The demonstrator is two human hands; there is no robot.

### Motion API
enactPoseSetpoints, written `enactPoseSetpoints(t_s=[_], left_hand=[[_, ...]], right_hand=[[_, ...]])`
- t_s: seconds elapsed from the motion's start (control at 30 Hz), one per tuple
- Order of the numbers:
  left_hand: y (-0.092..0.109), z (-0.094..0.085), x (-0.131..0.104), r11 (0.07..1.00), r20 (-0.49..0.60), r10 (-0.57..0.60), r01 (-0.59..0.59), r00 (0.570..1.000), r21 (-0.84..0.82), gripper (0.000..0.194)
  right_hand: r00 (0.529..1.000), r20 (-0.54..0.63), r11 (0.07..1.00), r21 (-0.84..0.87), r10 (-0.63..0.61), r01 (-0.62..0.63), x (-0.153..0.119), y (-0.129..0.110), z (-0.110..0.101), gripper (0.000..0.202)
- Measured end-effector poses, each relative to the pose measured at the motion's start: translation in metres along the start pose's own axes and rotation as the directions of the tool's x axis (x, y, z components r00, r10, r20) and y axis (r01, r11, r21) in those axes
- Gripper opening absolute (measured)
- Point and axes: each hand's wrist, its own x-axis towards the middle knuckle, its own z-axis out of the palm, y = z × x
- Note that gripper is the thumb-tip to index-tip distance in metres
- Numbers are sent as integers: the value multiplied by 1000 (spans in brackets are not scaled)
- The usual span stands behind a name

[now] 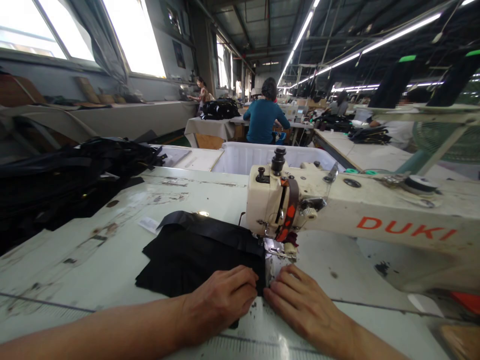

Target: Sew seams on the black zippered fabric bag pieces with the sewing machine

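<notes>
Black fabric [187,260] lies on the pale machine table, a folded strip along its far side, its right edge under the needle area of the sewing machine [268,200]. My left hand [221,305] rests on the fabric's near right corner, fingers bent and closed on it. Just across that edge, my right hand [300,305] has its fingers curled together, the tips at the fabric's border below the presser foot [275,250]. What is between the right fingertips, if anything, is hidden. A small light shines at the needle.
A heap of black pieces [75,175] covers the table's left side. Behind the machine stands a white plastic bin [236,155]. Thread cones [393,82] rise at right. A person in a blue top [264,120] sits farther ahead. A ruler scale [240,347] runs along the near edge.
</notes>
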Motion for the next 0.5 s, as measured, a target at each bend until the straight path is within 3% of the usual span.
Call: enactPoseSetpoints(t_s=[0.17,0.37,0.5], left_hand=[[0,0,-1,999,85,-17,20,996,-35,16],[2,-10,5,996,97,7,1,995,-89,20],[1,-20,8,995,135,-7,20,991,-93,17]], right_hand=[[999,43,1000,23,10,-11,-3,1,1,22],[989,147,998,43,29,-36,1,1,-2,15],[992,111,996,61,56,-63,6,-1,-5,11]])
